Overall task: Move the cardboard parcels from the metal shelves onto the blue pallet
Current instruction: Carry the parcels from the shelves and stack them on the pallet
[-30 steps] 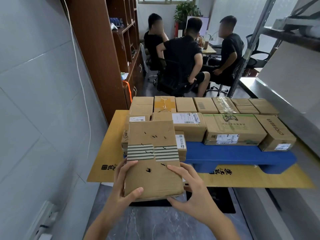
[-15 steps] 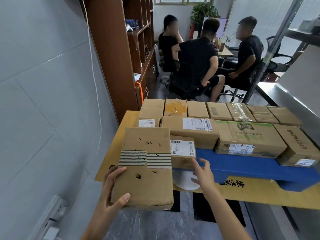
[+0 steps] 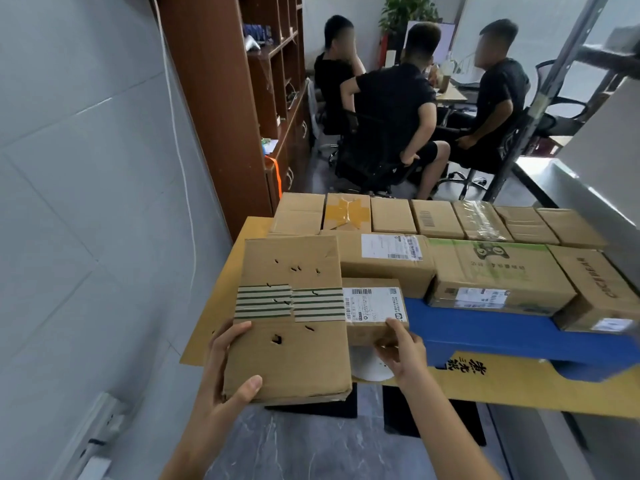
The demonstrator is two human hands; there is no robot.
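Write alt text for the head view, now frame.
The left hand holds a flat parcel with striped tape at the blue pallet, while the right hand grips a small labelled parcel at its near corner. More parcels fill the pallet; three people sit behind.

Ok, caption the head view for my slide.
Left hand holds a striped-tape parcel while the right hand grips a small labelled parcel by the blue pallet.

Seated people, wooden bookcase
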